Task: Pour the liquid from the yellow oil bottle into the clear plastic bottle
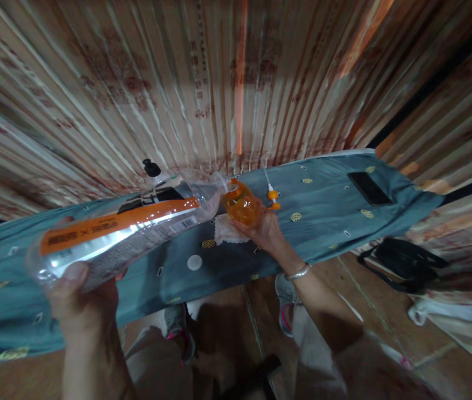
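Note:
A large clear plastic bottle (136, 228) with an orange and silver label lies tilted in my left hand (84, 300), which is wrapped around its base end. Its open neck points right and meets the mouth of a small orange translucent bottle (242, 205). My right hand (263, 228) is closed around that orange bottle and wears a silver bracelet. Whether liquid is flowing between the two cannot be made out. Just right of the orange bottle, an orange and white pump top (272, 194) with a clear tube lies on the cloth.
A teal patterned cloth covers the narrow table (327, 222). On it are a white round cap (195, 262), a pale lace-edged cloth (230, 230) and a black phone (369, 188). A black-topped pump bottle (151, 168) stands behind the large bottle. A dark bag (406, 264) is on the right.

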A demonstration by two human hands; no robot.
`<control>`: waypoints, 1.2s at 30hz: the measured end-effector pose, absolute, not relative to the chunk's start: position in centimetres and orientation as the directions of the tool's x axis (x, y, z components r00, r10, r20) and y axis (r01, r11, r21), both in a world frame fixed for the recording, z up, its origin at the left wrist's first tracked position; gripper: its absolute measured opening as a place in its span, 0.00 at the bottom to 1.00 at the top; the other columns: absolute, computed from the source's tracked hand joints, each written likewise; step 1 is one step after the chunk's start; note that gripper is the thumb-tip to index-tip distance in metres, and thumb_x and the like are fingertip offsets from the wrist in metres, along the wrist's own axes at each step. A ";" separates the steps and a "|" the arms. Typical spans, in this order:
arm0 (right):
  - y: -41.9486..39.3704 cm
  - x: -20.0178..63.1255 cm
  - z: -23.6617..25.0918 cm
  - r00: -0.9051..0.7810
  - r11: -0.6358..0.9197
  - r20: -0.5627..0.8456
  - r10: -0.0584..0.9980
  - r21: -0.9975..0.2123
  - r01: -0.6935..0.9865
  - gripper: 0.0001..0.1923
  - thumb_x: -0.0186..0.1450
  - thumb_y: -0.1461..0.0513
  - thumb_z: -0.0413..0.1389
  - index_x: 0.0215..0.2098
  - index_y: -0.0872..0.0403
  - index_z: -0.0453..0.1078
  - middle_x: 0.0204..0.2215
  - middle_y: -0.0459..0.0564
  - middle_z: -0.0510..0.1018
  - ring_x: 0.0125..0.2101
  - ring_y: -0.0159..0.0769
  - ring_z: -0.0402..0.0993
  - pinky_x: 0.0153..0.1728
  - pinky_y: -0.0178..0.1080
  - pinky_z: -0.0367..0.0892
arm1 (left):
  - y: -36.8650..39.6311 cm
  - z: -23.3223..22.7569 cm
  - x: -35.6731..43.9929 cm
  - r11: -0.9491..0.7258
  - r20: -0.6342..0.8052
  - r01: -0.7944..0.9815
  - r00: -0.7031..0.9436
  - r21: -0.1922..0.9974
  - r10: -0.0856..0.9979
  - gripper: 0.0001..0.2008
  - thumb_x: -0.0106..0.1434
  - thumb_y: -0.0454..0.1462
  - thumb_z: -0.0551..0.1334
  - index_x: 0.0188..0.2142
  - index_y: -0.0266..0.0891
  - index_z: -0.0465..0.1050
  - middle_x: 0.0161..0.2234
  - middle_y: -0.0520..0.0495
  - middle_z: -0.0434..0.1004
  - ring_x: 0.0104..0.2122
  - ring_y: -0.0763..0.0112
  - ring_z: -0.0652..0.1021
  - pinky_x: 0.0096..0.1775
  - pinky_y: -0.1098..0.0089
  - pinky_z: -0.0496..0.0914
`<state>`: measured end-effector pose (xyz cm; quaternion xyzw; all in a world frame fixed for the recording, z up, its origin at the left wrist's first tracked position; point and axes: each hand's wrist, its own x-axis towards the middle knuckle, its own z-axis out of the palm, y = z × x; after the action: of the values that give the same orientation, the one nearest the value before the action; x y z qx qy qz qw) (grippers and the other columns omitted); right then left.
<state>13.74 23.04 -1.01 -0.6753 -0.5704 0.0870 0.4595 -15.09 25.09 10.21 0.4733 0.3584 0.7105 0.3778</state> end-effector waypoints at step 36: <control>23.1 14.0 -1.1 0.296 0.109 0.446 0.845 -0.684 0.721 0.34 0.62 0.46 0.72 0.60 0.54 0.72 0.49 0.62 0.88 0.50 0.56 0.87 0.50 0.50 0.83 | 25.2 10.1 -15.0 -0.436 0.385 -0.182 -0.260 0.881 0.886 0.40 0.39 0.42 0.70 0.57 0.50 0.76 0.48 0.45 0.80 0.24 0.72 0.69 0.11 0.79 0.56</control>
<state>14.00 23.05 -1.11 -0.6639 -0.5894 0.0680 0.4551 -14.95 25.15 10.11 0.4747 0.3707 0.7020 0.3800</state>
